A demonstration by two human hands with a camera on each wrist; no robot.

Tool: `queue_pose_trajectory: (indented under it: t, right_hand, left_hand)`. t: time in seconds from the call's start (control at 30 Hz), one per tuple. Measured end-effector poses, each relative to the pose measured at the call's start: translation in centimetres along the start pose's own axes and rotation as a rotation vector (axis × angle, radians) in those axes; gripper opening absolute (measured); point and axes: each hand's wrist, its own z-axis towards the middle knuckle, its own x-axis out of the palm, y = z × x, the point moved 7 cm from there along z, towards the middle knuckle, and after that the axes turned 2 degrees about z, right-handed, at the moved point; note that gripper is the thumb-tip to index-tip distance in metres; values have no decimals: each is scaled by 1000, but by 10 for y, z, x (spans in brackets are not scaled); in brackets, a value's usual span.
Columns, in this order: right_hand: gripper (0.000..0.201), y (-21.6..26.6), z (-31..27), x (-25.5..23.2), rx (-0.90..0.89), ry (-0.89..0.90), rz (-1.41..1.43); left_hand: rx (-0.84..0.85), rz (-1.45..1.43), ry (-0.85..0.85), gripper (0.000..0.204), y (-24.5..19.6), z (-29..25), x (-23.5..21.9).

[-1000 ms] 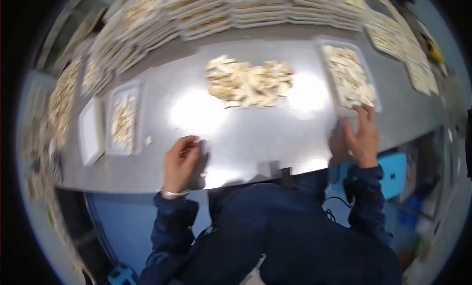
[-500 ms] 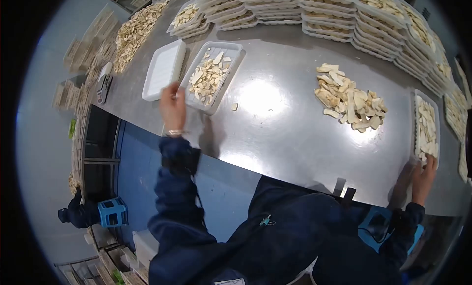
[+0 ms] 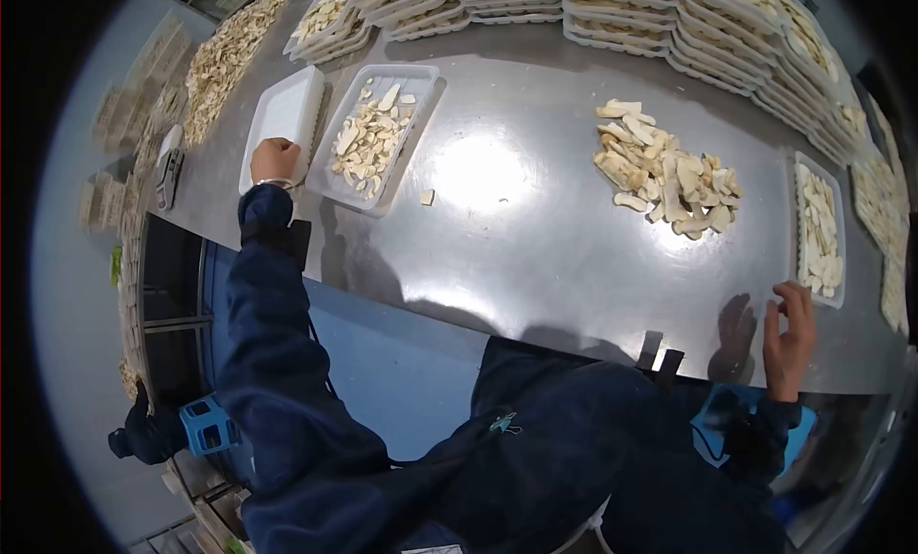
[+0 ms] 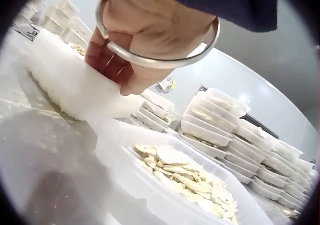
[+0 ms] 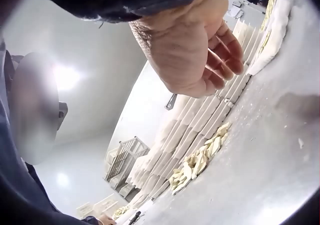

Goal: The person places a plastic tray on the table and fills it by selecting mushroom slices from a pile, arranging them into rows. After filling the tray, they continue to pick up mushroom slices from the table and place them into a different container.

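Note:
My left hand [image 3: 275, 162] is at the near end of a plain white tray [image 3: 282, 105]. In the left wrist view its fingers bend behind the tray's edge while the thumb overlaps the front, and the fingertips are hidden. Next to it stands a clear plastic tray [image 3: 346, 193] partly filled with pale mushroom slices [image 3: 368, 145]. At the right, my right hand [image 3: 788, 342] hovers by the table's front edge, its fingers loosely bent around nothing. Just beyond it lies another tray [image 3: 838, 195] filled with mushroom slices [image 3: 819, 234].
A heap of larger mushroom slices [image 3: 669, 172] lies right of the middle of the metal table [image 3: 497, 258]. One small piece [image 3: 426, 197] sits alone. Stacked filled trays [image 3: 612, 28] line the back. A scale-like device [image 3: 170, 167] stands at the left edge.
My left hand has gone from the table front leftward onto the white tray. The right hand has drawn back from the filled right tray. The head view has swung left.

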Motion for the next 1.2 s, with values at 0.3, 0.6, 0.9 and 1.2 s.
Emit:
queue_pose_trajectory:
  t: [0.3,0.6,0.9,1.2]
  right_hand:
    - [20,9,2,9,16,66,43]
    - [21,7,4,5,-21,11,67]
    - [37,77,15,-22,-196,-145,216]
    - [43,149,-12,1,-690,294,217]
  left_hand:
    - [5,296,-160,31,-16,17,-45]
    - [145,8,-702,20,-49,-56,-196]
    - [1149,-490,-239,20,-285,-281,-205]
    - [1375,-798,-104,19,-340,-343,-171]
